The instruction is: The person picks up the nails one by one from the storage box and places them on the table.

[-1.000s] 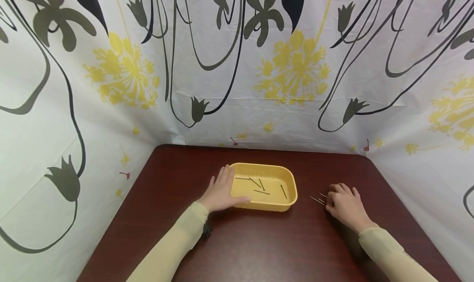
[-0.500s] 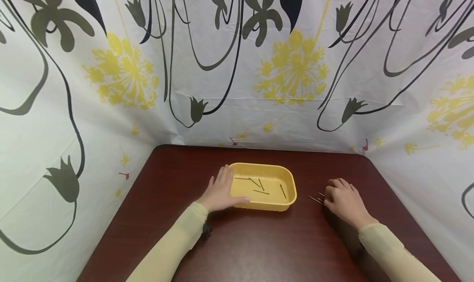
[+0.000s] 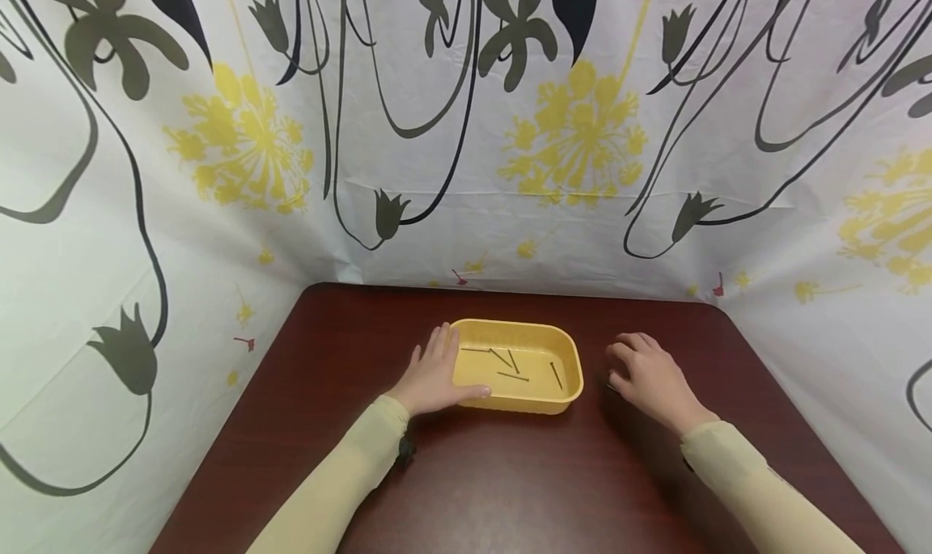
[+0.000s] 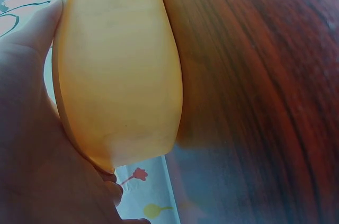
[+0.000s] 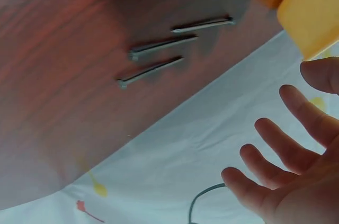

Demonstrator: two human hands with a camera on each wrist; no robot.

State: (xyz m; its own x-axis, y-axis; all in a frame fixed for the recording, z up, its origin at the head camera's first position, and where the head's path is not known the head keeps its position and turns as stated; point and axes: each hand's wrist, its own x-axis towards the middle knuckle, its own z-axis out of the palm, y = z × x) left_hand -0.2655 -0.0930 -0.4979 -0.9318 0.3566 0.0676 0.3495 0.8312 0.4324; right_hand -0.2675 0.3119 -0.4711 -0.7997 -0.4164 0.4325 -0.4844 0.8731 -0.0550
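Observation:
A yellow plastic tray [image 3: 518,405] sits on the table, with several nails [image 3: 514,377] lying scattered on its floor. My left hand [image 3: 431,376] rests on the tray's left end, fingers straight and spread, thumb across the front rim. In the left wrist view the tray's outer wall [image 4: 116,75] is beside the palm and thumb. My right hand [image 3: 651,382] hovers right of the tray, fingers loosely bent and apart, holding nothing. Below it in the right wrist view, three nails [image 5: 151,72] lie on the tabletop; the hand mostly covers them in the head view.
The dark reddish-brown table [image 3: 524,481] has rounded far corners. A white cloth [image 3: 451,158] with flower prints hangs behind it and along both sides. A small dark object [image 3: 406,450] shows under the left wrist.
My right hand has shifted left, toward the tray, and now covers most of the loose nails that showed beside it. The left hand and the tray have not moved.

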